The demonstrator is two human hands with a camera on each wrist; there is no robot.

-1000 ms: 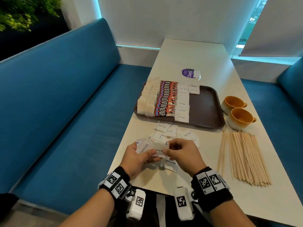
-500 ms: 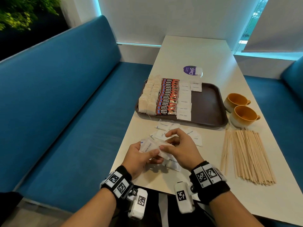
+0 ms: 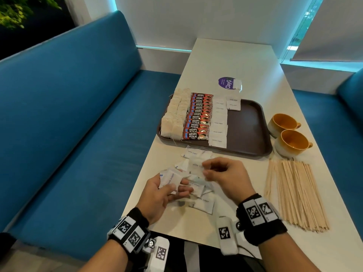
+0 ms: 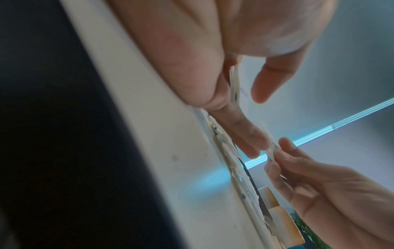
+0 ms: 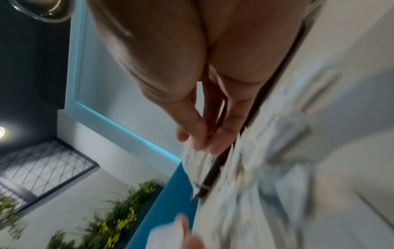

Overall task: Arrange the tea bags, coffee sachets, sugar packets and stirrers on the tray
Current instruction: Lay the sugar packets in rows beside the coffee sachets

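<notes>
Left grip: your left hand [image 3: 157,195] curls round a small stack of white paper sugar packets [image 3: 169,179].
Right grip: your right hand [image 3: 225,173] pinches one white sugar packet [image 3: 196,165] at its fingertips.
Loose packets: scattered on the pale surface [image 3: 231,59] under both hands.
Tray: the brown plastic tray [image 3: 249,126] carries rows of beige tea bags [image 3: 174,116], red coffee sachets [image 3: 199,116] and sugar packets.
Stirrers: thin wooden stirrers [image 3: 294,193] lie right of your hands, near two yellow ceramic cups [image 3: 288,134].

Soft daylight enters from the window [image 3: 306,26] at upper right, leaving the table [image 3: 231,61] bright. The head view bends at its edges. Both wrist views are heavily blurred.
</notes>
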